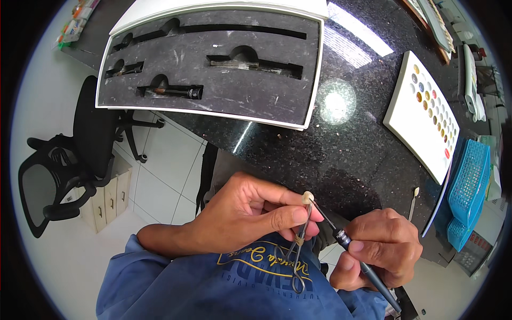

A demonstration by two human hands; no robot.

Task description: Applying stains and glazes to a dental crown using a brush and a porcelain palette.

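Note:
My left hand point(248, 213) grips a pair of metal forceps point(297, 269) with scissor-like ring handles hanging below the fingers. A band is wound round its shanks. At the upper tip of the forceps sits a small cream-coloured tooth crown point(307, 197). My right hand point(381, 245) holds a thin brush point(370, 273) with a dark handle like a pen, slanting up to the left. The brush's fine tip is at the crown; whether it touches cannot be made out. Both hands are in front of my blue shirt, near the table's edge.
A white case point(314, 80) with a dark foam insert holding brushes lies on the black speckled table point(282, 154). To the right are a white palette point(408, 125) with coloured wells, another tooth-like piece on a stick point(416, 192) and blue baskets point(469, 178). An office chair point(88, 128) stands left.

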